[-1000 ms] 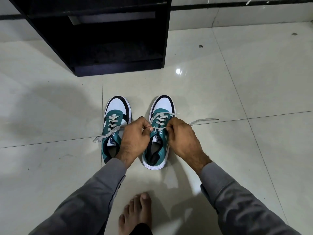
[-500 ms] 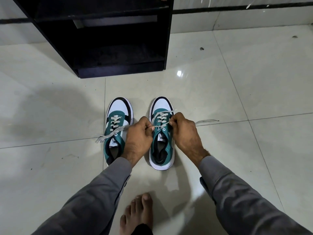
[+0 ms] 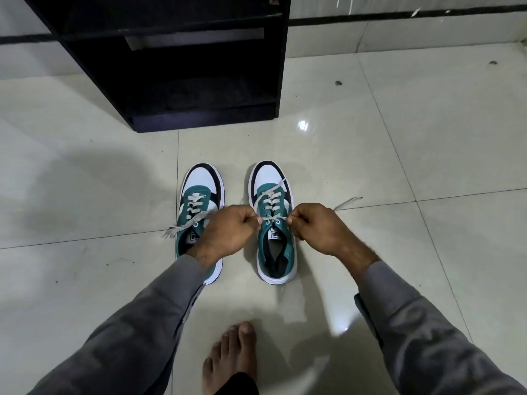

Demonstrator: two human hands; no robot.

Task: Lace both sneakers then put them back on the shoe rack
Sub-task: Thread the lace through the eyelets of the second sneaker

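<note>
Two green, white and black sneakers stand side by side on the tiled floor, toes pointing away from me. Over the right sneaker (image 3: 274, 223), my left hand (image 3: 228, 232) and my right hand (image 3: 319, 228) each pinch one end of its grey lace (image 3: 271, 201) at the top eyelets and hold it taut between them. A loose lace tail (image 3: 348, 202) trails on the floor to the right. The left sneaker (image 3: 199, 201) is partly covered by my left wrist; its lace end (image 3: 182, 228) hangs out to the left.
A black shoe rack (image 3: 205, 109) stands on the floor just beyond the sneakers, its lower shelves dark. My bare foot (image 3: 233, 354) rests on the tiles close to the camera. Pale glossy tiles spread to both sides, with a wall behind.
My hands have moved apart, drawing the right sneaker's lace tight across the top eyelets. The right sneaker has straightened, and the camera has shifted slightly.
</note>
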